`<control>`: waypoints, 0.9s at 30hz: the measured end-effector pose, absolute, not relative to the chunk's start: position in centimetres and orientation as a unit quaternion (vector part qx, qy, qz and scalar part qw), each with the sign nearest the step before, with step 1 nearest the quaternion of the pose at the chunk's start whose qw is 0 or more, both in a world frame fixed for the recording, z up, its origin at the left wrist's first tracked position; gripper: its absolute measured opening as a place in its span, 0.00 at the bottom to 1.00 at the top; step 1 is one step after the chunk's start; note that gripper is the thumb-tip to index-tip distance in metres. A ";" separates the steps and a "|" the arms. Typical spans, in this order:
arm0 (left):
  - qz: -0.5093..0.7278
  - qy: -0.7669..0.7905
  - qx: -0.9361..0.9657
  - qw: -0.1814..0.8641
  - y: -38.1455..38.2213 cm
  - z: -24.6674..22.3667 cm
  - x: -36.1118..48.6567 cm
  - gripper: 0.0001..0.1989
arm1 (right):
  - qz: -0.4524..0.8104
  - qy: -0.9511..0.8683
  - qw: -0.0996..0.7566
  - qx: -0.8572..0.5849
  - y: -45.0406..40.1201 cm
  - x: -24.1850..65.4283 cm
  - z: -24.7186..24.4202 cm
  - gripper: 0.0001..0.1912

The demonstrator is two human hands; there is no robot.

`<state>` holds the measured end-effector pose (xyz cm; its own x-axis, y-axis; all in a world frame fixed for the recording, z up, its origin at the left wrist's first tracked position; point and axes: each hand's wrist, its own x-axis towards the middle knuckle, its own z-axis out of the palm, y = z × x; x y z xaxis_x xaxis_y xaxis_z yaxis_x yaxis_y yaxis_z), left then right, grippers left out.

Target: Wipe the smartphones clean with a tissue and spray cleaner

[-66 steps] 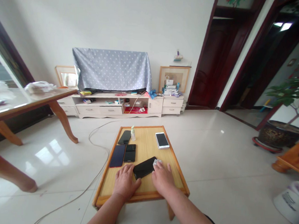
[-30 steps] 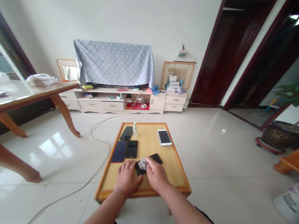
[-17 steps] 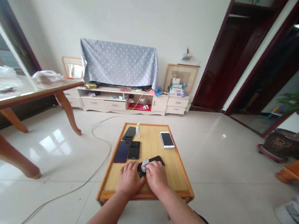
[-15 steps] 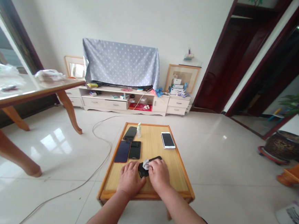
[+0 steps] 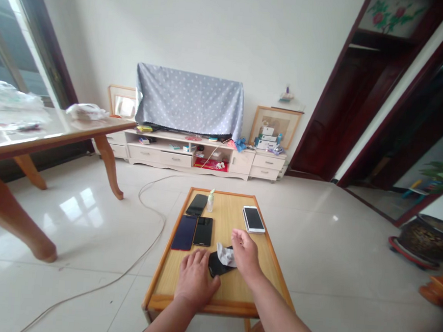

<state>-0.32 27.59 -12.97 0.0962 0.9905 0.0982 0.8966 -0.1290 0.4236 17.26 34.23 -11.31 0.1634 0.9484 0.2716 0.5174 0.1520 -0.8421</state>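
Note:
A black phone (image 5: 216, 266) lies at a slant near the front of the small wooden table (image 5: 218, 307). On top of it rests a crumpled pale cloth (image 5: 225, 255). My left hand (image 5: 196, 279) lies with fingers spread at the phone's left end, its thumb near the lower edge. Just right of the cloth, my right hand (image 5: 246, 254) is raised with its fingers bent together; what they hold, if anything, is hidden. Three dark phones, one at the back (image 5: 197, 205), one blue-black (image 5: 184, 232) and one black (image 5: 203, 231), lie on the left.
A small pump bottle (image 5: 210, 201) stands at the table's back left. A white phone (image 5: 253, 219) lies at the back right. Beyond are a low white cabinet (image 5: 145, 154), a larger table (image 5: 111, 125) and a cable (image 5: 137, 261) on the floor.
My right hand has lifted off the phone, and the cloth is now more spread out on it. My left hand stays beside the phone. The whole view has shifted slightly.

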 end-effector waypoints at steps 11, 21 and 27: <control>0.176 0.647 0.724 0.164 28.2 -13.9 -1.2 0.39 | 0.272 -0.576 0.425 -0.643 49.8 9.0 -10.2 0.29; 0.152 0.654 0.712 0.206 28.8 -14.0 -1.5 0.43 | 0.367 -0.544 0.433 -0.618 53.1 6.3 -9.8 0.16; 0.164 0.651 0.716 0.192 28.4 -13.7 -1.5 0.41 | 0.423 -0.507 0.540 -0.522 46.4 8.9 -8.3 0.18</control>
